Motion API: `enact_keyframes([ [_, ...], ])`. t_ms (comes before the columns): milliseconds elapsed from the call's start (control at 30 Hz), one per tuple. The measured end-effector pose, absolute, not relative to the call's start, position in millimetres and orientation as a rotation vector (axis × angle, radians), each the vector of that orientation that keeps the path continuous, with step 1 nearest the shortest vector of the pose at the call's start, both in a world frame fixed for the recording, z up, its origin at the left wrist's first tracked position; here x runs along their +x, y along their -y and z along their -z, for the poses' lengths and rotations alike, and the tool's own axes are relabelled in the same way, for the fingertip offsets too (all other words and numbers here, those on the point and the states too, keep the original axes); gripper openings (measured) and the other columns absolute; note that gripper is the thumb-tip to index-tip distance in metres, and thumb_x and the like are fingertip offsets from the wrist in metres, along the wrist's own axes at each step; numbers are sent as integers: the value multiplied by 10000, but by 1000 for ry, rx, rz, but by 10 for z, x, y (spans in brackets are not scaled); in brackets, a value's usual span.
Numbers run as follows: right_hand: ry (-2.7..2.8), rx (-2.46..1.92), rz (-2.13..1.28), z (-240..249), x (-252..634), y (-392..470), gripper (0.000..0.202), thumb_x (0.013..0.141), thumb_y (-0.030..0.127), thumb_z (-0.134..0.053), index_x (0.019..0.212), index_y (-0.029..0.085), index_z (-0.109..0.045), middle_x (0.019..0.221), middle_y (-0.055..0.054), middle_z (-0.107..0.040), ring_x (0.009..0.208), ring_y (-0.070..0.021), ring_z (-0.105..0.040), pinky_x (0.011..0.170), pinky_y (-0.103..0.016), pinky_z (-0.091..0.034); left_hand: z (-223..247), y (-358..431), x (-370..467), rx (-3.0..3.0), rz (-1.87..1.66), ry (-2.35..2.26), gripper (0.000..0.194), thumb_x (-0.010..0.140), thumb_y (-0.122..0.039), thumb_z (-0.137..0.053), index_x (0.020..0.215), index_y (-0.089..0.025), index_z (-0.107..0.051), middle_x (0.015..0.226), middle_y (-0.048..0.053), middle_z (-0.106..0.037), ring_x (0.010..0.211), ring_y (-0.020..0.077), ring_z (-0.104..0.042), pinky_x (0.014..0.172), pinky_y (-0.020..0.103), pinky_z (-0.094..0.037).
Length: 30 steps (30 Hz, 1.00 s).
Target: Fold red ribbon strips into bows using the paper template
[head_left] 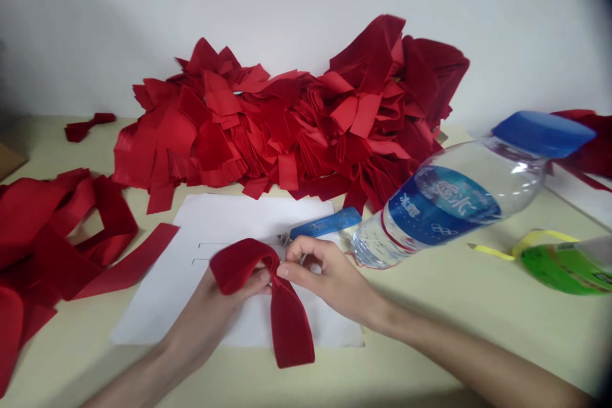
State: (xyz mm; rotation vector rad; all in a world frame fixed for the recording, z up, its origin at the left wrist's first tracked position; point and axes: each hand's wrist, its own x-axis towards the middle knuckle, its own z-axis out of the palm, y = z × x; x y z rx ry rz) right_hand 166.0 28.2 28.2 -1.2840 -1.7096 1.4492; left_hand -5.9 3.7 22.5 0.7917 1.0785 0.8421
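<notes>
Both of my hands meet at the pinched middle of a dark red velvet ribbon (pixel 292 325), above a white paper sheet (pixel 157 296). One part of the ribbon forms a loop to the left; a flat tail hangs toward the table's front. My left hand (pixel 224 299) is closed on it from below, its fingers partly hidden behind the loop. Thumb and forefinger of my right hand (pixel 320 271) pinch the gathered middle. Just beyond my right hand lies a blue-handled tool (pixel 327 223) with a small metal tip, on the paper's upper right.
A large heap of cut red ribbon pieces (pixel 287 127) lies along the wall. Long red ribbon strips (pixel 109 268) lie at left, with a small red bow (pixel 90 126) behind. A blue-capped plastic bottle (pixel 444 204) and a green-labelled bottle (pixel 568 268) occupy the right, beside a yellow strip (pixel 530 239).
</notes>
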Motion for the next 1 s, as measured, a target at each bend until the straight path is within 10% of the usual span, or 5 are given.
enact_keyframes([
  [800, 1885, -1164, -1349, -288, 1675, -224, 178, 886, 241, -459, 737, 158, -507, 691, 39, -520, 664, -81, -451, 614, -214, -341, -178, -21, -66, 692, -811, -912, 205, 757, -163, -652, 950, -228, -676, 860, 5, -661, 835, 140, -581, 811, 240, -422],
  [1000, 1751, -1119, -1459, -275, 1642, -214, 176, 861, 281, -497, 731, 166, -469, 671, 43, -440, 632, -82, -391, 574, -209, -327, -259, -43, -49, 702, -843, -977, 57, 753, -169, -659, 701, -188, -669, 643, -38, -598, 665, 85, -520, 696, 184, -417],
])
